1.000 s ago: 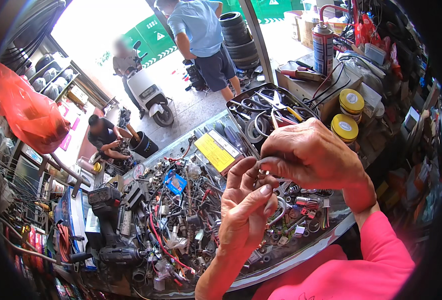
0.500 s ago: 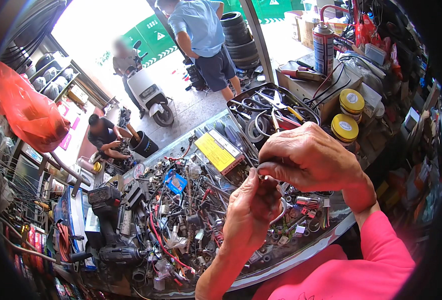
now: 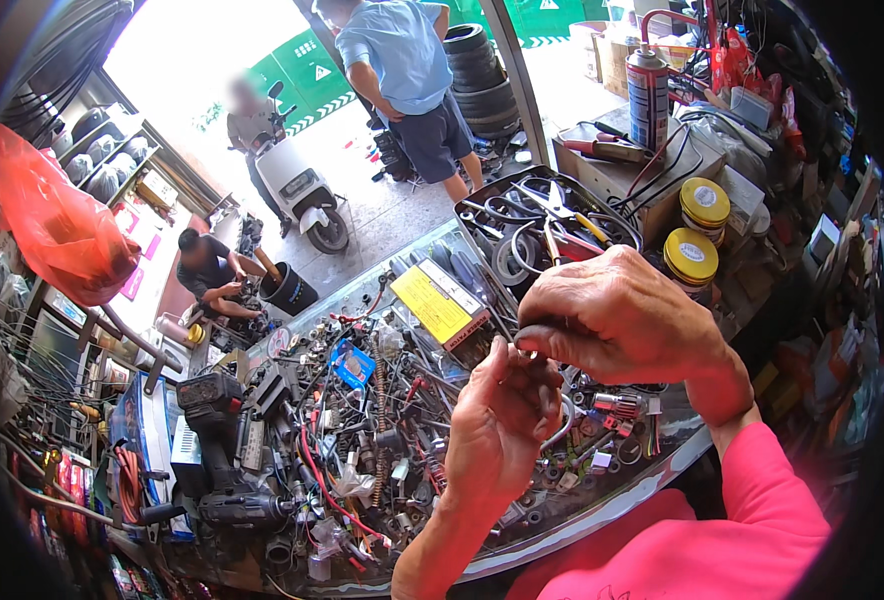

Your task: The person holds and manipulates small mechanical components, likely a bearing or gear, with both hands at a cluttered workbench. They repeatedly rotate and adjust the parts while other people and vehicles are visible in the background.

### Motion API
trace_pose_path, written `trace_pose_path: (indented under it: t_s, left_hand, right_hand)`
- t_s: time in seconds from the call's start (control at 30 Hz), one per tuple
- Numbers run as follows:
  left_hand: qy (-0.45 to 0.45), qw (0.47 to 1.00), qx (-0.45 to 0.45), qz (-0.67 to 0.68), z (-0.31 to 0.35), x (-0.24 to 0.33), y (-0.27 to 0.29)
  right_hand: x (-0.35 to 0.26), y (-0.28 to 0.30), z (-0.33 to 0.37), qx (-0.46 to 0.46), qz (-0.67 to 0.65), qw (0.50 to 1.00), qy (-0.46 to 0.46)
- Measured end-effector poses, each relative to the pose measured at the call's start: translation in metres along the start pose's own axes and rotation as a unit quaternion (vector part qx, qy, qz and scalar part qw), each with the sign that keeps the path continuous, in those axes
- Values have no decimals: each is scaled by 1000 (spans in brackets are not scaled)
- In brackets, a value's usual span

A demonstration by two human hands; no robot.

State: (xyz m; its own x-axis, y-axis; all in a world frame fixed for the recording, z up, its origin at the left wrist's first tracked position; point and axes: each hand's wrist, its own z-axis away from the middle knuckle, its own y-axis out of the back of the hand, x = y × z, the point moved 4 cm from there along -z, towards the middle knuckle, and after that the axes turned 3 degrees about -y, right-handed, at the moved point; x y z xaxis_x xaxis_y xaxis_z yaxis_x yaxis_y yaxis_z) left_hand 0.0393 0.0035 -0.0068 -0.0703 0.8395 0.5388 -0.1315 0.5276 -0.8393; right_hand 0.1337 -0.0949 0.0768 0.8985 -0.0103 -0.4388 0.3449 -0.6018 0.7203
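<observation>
My right hand (image 3: 627, 320) is closed in a pinch, thumb against curled fingers, above the right part of the cluttered table. Just below and left of it, my left hand (image 3: 507, 420) is raised with its fingers curled and the thumb pointing up. The fingertips of both hands meet around something small, which the fingers mostly cover. Behind the hands lies a yellow-and-white box (image 3: 440, 308) on the parts. Beyond my right hand stands a black tray of tools (image 3: 472, 212), holding scissors (image 3: 556, 203), pliers and rings.
A black cordless drill (image 3: 224, 455) lies left among loose wires, screws and small parts. Two yellow-lidded jars (image 3: 689, 255) and a spray can (image 3: 647, 100) stand right. A person in a blue shirt (image 3: 397, 60) stands beyond the table; another crouches beside a black bucket (image 3: 288, 290).
My left thumb has shifted slightly left, away from the right fingertips. My right hand stays almost in the same place.
</observation>
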Motion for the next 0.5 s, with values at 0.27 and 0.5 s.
trace_pose_path:
  t_s: [0.27,0.5]
  left_hand:
    - [8,999,37,-37,2,-3,4]
    - [9,998,44,-34,2,-3,6]
  right_hand:
    - [-1,-4,0,-43,-6,999,-28]
    - [-2,-5,0,-50,13,998,-34]
